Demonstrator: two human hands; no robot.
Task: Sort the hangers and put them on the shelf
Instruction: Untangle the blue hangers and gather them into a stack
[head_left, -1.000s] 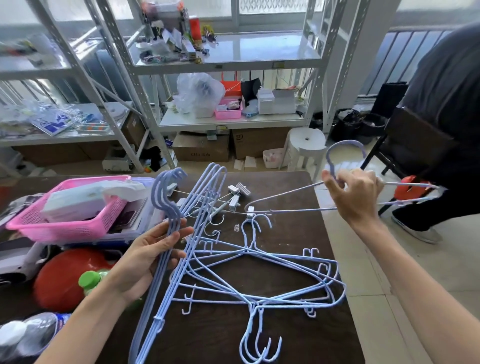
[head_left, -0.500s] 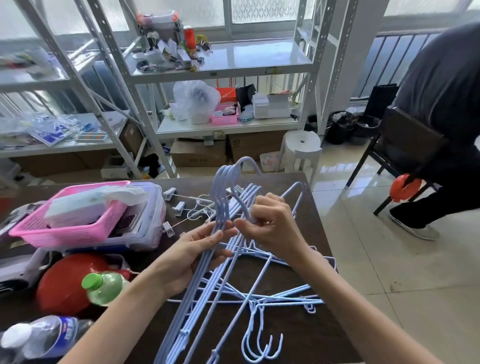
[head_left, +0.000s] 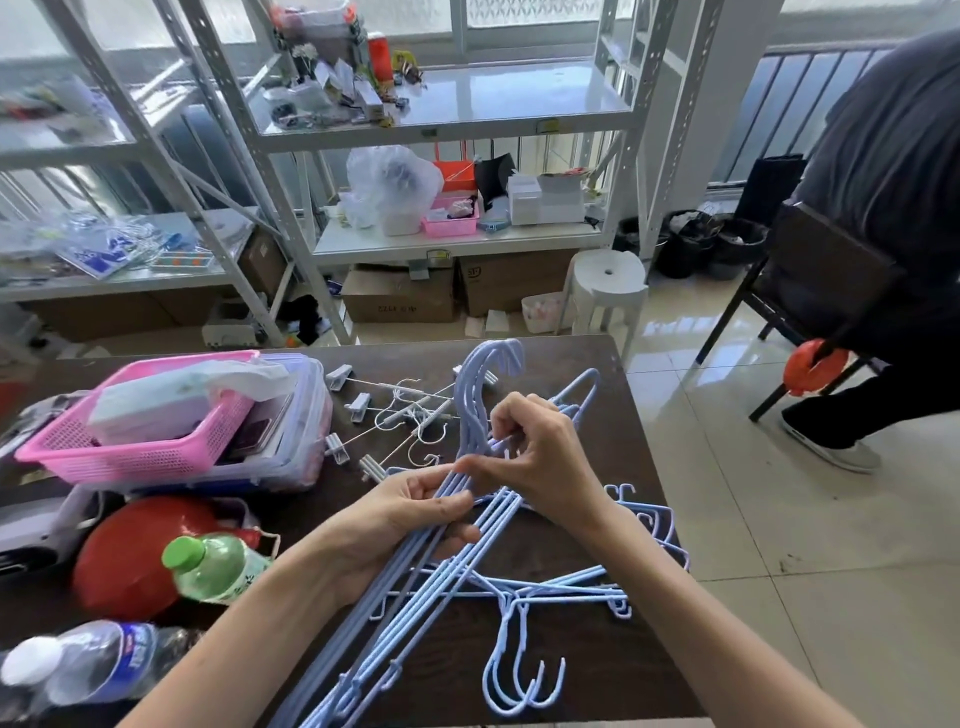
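Observation:
My left hand (head_left: 410, 519) grips a bundle of several light blue hangers (head_left: 470, 415) by their arms, hooks pointing away from me over the dark table (head_left: 597, 675). My right hand (head_left: 540, 457) pinches the necks of the same bundle just below the hooks, pressing one more blue hanger (head_left: 584, 387) against it. More blue hangers (head_left: 524, 675) lie loose on the table under my arms, hooks toward me. White clip hangers (head_left: 405, 410) lie tangled behind the bundle. The white metal shelf (head_left: 457, 114) stands beyond the table.
On the table's left are a pink basket (head_left: 130, 452) on a clear box, a red round object (head_left: 124, 556), a green bottle (head_left: 213, 566) and a clear bottle (head_left: 88, 670). A white stool (head_left: 608, 286) and a seated person (head_left: 893, 218) are to the right.
My right hand brought a blue hanger in from the right and laid it against the bundle in my left hand. Both hands now hold the bundle together.

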